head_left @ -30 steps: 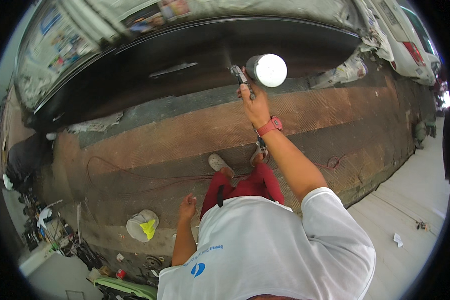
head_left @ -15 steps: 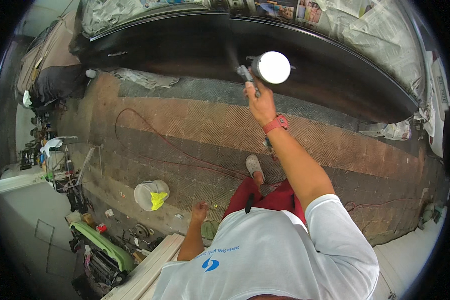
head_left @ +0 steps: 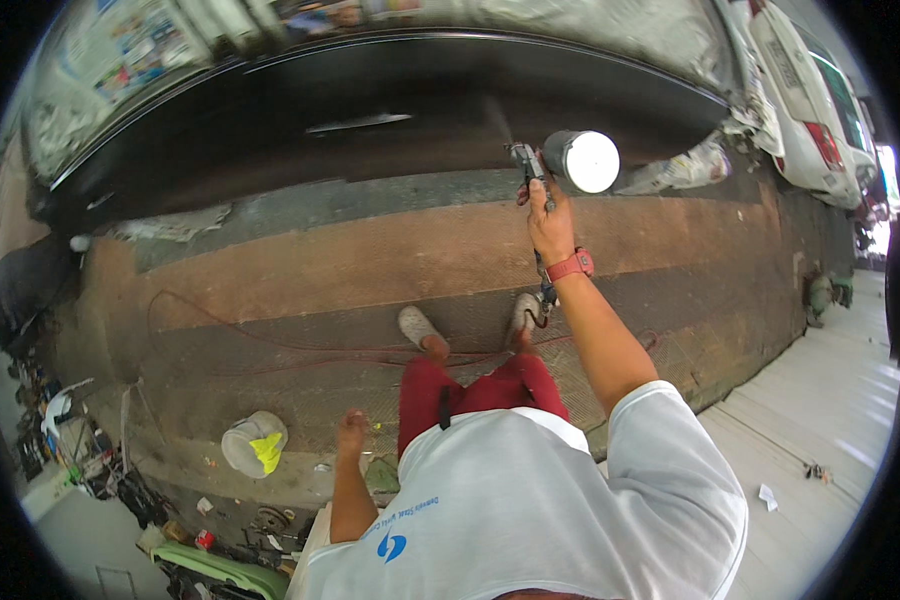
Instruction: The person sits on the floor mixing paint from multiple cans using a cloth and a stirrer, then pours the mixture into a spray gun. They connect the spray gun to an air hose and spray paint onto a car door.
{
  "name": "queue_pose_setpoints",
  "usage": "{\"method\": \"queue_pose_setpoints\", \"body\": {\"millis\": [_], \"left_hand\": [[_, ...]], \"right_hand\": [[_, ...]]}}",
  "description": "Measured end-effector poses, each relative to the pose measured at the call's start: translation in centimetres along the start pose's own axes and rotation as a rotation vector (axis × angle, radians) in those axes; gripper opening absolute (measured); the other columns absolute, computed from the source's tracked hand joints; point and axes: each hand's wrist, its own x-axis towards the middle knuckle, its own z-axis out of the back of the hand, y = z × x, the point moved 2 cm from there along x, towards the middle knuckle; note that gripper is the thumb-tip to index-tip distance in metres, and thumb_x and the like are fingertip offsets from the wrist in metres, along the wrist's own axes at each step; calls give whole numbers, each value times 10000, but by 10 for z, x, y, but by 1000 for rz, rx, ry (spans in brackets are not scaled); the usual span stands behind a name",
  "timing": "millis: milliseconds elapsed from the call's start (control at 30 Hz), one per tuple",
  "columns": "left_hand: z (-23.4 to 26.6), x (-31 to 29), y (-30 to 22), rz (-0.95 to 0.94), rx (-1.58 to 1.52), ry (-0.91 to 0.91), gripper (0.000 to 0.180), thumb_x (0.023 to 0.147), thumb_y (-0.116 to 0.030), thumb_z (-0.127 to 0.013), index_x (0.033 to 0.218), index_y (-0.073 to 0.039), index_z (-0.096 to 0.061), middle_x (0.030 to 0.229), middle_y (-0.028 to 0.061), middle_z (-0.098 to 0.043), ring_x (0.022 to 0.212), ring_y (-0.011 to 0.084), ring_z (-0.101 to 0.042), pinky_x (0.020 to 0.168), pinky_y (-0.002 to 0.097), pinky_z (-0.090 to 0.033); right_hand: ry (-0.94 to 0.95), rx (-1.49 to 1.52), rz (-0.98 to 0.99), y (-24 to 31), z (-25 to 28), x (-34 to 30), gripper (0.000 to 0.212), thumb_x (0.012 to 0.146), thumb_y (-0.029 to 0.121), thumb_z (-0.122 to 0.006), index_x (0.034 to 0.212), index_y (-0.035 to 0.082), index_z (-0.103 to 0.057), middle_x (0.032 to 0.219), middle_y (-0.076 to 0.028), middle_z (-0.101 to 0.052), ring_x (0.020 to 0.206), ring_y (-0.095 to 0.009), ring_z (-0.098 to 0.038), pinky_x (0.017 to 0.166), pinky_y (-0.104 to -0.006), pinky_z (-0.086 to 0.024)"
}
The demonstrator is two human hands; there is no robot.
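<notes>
My right hand (head_left: 550, 228) is wrapped round a spray gun (head_left: 530, 172), with a red watch on that wrist. The gun carries a round cup (head_left: 567, 155) with a bright white top. A faint streak of mist shows ahead of its nozzle, against a glossy black car side (head_left: 430, 105) with a door handle (head_left: 360, 123). My left hand (head_left: 352, 430) hangs low beside my red trousers, fingers curled in and nothing seen in them. A hose hangs from the gun past my right wrist.
Newspaper and plastic sheeting (head_left: 120, 70) mask the car above the black panel. A red hose (head_left: 300, 347) trails over the floor around my feet. To the left stands a white bucket (head_left: 240, 447) with a yellow cloth. A white car (head_left: 800, 110) is parked at far right.
I have stepped along the car to the right, and both shoes now show. The spray gun has moved right along the black panel, still in my right hand.
</notes>
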Motion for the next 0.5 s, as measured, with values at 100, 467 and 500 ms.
{"method": "queue_pose_setpoints", "body": {"millis": [100, 467, 500], "left_hand": [[-33, -7, -33, 10, -158, -54, 473, 1090, -305, -659, 1446, 5, -629, 1165, 118, -760, 993, 219, -703, 935, 370, -552], [-388, -129, -340, -423, 266, 638, 663, 1021, -401, -751, 1554, -59, -555, 1485, 214, -653, 1329, 360, -660, 1128, 461, -516], [-433, -138, -371, -564, 353, 645, 727, 999, -413, -771, 1586, -68, -519, 1533, 220, -610, 1400, 380, -593, 1172, 478, -472]], "right_hand": [[-58, 80, -37, -40, 78, 15, 564, 1142, 492, -545, 1160, -46, -712, 792, -55, -693, 581, -104, -571, 544, -306, -447], [-238, 165, -249, -185, 297, 79, 717, 1133, 627, -445, 1009, -20, -728, 842, -87, -750, 630, -140, -659, 500, -280, -470], [-288, 173, -276, -192, 308, 87, 702, 1143, 599, -441, 992, -22, -731, 836, -86, -749, 623, -147, -663, 514, -291, -480]]}}
